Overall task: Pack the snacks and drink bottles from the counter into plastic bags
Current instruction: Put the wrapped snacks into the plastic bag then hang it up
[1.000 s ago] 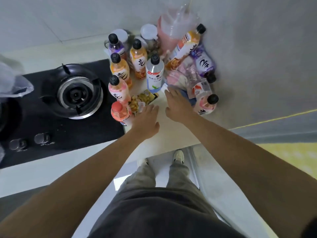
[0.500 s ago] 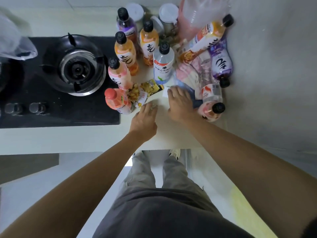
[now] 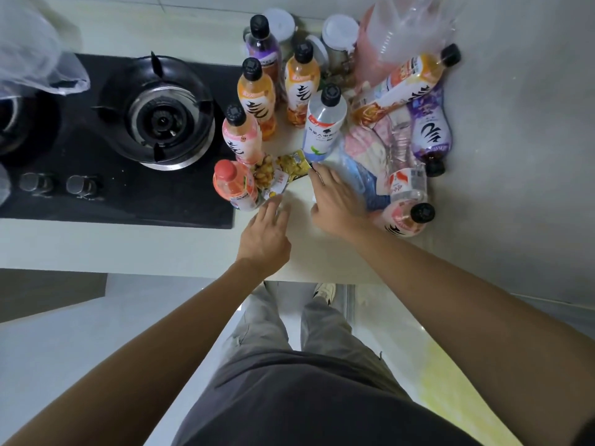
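Note:
Several drink bottles stand or lie on the pale counter (image 3: 325, 255): a white-labelled bottle (image 3: 324, 125), orange ones (image 3: 256, 96), a pink one (image 3: 240, 135), a red-capped one (image 3: 233, 185), and purple (image 3: 431, 130) and pink (image 3: 407, 217) ones lying at the right. A yellow snack packet (image 3: 286, 169) lies among them. My left hand (image 3: 267, 235) hovers open just below the packet. My right hand (image 3: 338, 201) is spread over the counter, its fingertips at the packet's right corner. Pink and blue plastic-wrapped packs (image 3: 367, 156) lie under the right-hand bottles.
A black gas hob (image 3: 122, 175) with a burner (image 3: 159, 115) fills the counter's left. A clear plastic bag (image 3: 35, 56) hangs at the top left. White-lidded jars (image 3: 339, 33) and a pink plastic bag (image 3: 380, 43) stand at the back. A wall (image 3: 521, 123) runs along the right.
The view has shifted so the counter sits lower in the frame. My right hand has moved left from the wrapped packs to the snack packet's corner. My left hand has stayed just below the packet.

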The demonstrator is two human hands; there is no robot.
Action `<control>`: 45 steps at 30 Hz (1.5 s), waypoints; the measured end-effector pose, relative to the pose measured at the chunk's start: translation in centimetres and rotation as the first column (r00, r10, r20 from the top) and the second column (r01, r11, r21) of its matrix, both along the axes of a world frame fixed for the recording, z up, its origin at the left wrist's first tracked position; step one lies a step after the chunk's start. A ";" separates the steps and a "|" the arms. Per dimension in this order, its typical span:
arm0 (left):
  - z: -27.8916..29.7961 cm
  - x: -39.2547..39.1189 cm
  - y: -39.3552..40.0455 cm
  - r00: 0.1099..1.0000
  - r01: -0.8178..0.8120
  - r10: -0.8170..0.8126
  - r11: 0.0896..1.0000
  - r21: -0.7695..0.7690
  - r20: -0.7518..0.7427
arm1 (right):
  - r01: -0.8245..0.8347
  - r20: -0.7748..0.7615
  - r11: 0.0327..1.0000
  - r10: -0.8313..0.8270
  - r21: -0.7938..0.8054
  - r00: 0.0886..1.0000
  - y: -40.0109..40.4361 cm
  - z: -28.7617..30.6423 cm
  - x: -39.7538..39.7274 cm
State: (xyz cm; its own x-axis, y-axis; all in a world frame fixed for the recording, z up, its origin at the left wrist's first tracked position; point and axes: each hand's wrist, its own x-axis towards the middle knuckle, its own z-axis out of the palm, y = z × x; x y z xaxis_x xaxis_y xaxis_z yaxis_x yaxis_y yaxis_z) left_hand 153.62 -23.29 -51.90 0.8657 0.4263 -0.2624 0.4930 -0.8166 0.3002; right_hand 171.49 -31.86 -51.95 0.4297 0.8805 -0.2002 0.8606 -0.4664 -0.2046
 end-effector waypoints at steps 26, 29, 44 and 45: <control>-1.3 3.1 0.2 1.000 -0.008 0.008 1.000 -0.002 0.017 | -0.133 -0.114 0.991 0.134 0.016 0.984 3.6 -1.9 0.7; -1.4 3.6 -0.1 0.998 -0.055 0.054 0.998 -0.037 -0.025 | -0.133 -0.141 0.991 0.129 -0.015 0.982 3.7 -2.0 0.9; -1.7 -0.6 -2.2 0.998 0.043 -0.042 0.999 -0.019 0.057 | -0.018 0.050 0.989 0.011 0.144 0.999 -4.1 -2.9 0.3; -1.6 -0.4 -2.0 0.996 0.054 -0.055 0.999 0.006 0.076 | -0.013 0.054 0.989 0.005 0.150 0.999 -3.9 -2.9 0.5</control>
State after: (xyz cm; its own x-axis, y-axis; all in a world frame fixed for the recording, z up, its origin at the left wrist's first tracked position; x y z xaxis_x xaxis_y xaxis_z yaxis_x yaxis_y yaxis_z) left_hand 153.26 -25.26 -53.50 0.9050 0.3789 -0.1936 0.4238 -0.8428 0.3316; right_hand 171.97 -35.80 -54.81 0.4282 0.9027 -0.0422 0.8761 -0.4261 -0.2258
